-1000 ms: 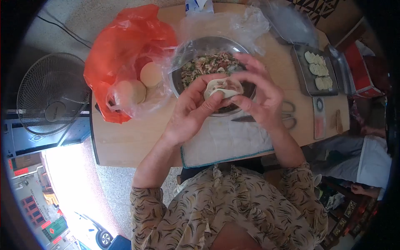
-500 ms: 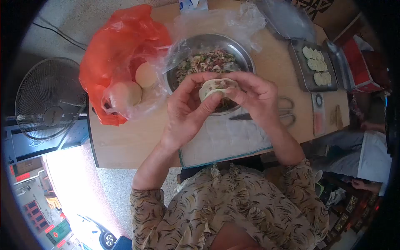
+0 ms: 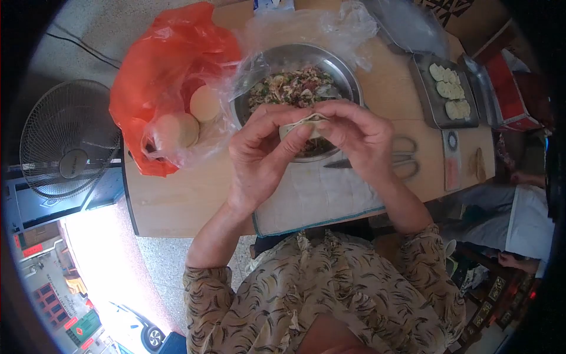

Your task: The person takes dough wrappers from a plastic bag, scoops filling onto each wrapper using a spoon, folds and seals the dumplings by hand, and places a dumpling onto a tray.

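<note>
Between both hands is a dumpling (image 3: 311, 125), its pale round wrapper folded over and the edges brought together at the top. My left hand (image 3: 262, 152) pinches its left side, thumb in front and fingers behind. On the other side my right hand (image 3: 361, 137) presses the rim with thumb and forefinger. Right behind the hands stands a steel bowl (image 3: 348, 74) holding chopped filling (image 3: 292, 84) of meat and greens. Stacked round wrappers (image 3: 177, 131) lie in a clear plastic bag to the left, with one loose wrapper (image 3: 205, 104) beside them.
A metal tray (image 3: 432, 110) at right carries several finished dumplings (image 3: 451, 88). Scissors (image 3: 404, 158) lie by a white cloth (image 3: 312, 200). A red plastic bag (image 3: 171, 53) and a fan (image 3: 71, 138) are left; another person's white garment (image 3: 527, 218) shows at right.
The wrapper was open with filling showing; now its edges are folded together and the filling is hidden. Both hands stay in nearly the same place.
</note>
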